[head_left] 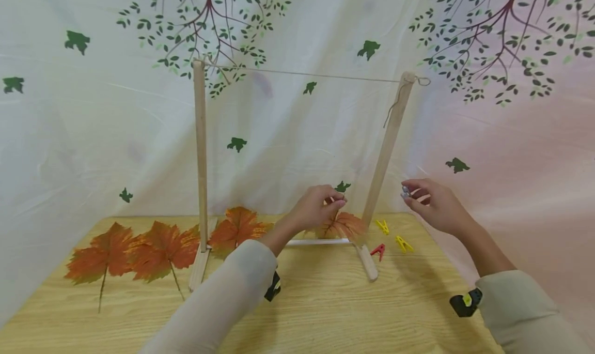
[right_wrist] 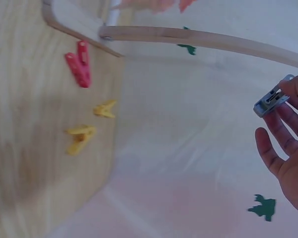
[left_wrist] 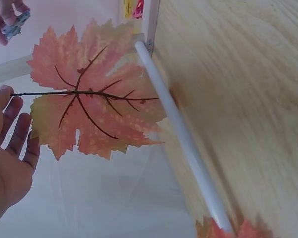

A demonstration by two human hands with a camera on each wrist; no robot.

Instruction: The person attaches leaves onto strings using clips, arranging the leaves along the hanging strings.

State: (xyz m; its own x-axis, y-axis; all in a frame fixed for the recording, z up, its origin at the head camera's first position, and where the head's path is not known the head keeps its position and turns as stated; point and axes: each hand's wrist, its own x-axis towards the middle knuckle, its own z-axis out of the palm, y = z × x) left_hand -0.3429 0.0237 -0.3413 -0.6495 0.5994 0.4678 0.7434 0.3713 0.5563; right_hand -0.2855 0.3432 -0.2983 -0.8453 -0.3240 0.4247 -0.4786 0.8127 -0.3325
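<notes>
My left hand [head_left: 318,206] pinches the stem of an orange artificial maple leaf [left_wrist: 97,109], which hangs blade down inside a wooden frame, close to its white lower bar [left_wrist: 181,129]. To the right of the frame, my right hand [head_left: 437,204] holds a grey-blue clothespin [right_wrist: 272,100] between thumb and fingers, raised above the table. Strung between the tops of the two wooden posts is a thin string [head_left: 307,74] with nothing hanging from it. Three more orange leaves lie on the table: two left of the frame, and one leaf [head_left: 239,229] just inside its left post.
By the frame's right foot [head_left: 367,263] lie a red clothespin [head_left: 378,251] and two yellow clothespins [head_left: 403,244]. The left post [head_left: 200,152] and right post [head_left: 388,147] stand upright on the wooden table [head_left: 325,312]. Behind hangs a pale curtain printed with trees and leaves.
</notes>
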